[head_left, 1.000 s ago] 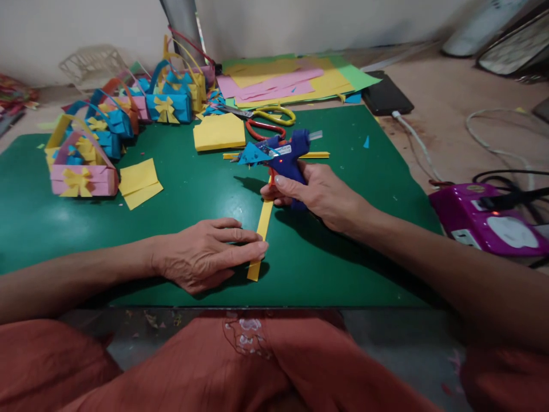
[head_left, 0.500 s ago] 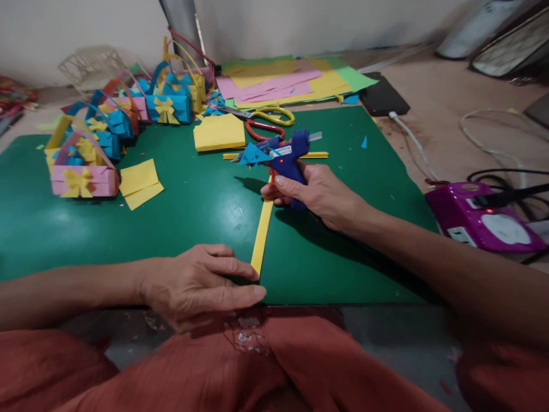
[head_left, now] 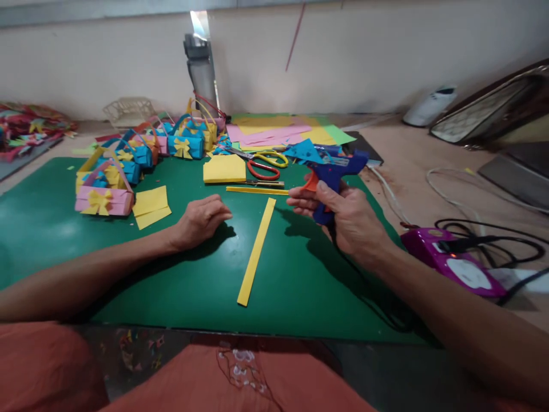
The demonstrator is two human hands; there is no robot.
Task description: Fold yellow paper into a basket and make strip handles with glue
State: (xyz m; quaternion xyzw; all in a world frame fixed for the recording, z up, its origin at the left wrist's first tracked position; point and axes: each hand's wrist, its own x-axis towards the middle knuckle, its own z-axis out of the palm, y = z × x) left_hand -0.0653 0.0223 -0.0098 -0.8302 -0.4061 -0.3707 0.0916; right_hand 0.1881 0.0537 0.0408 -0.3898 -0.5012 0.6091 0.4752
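Note:
My right hand (head_left: pixel 349 214) grips a blue hot glue gun (head_left: pixel 328 183) with an orange trigger, held up over the right side of the green board. A blue paper piece (head_left: pixel 305 151) is at its nozzle end. My left hand (head_left: pixel 205 222) is over the board, fingers curled together, with nothing visible in them. Between both hands a yellow paper strip (head_left: pixel 257 252) lies slantwise, touched by neither. Another narrow yellow strip (head_left: pixel 257 190) lies crosswise beyond it. Two yellow paper pieces (head_left: pixel 151 207) are left of my left hand.
Small paper baskets (head_left: pixel 105 197) with bows crowd the back left. A yellow paper stack (head_left: pixel 224 170), scissors (head_left: pixel 263 170) and coloured sheets (head_left: pixel 274 130) lie at the back. A purple power socket box (head_left: pixel 454 260) with cables stands right of the green board (head_left: pixel 193 297).
My left hand has lifted off the yellow strip's near end, moved forward and curled its fingers. My right hand has moved right with the glue gun, away from the strip. The view has tilted up.

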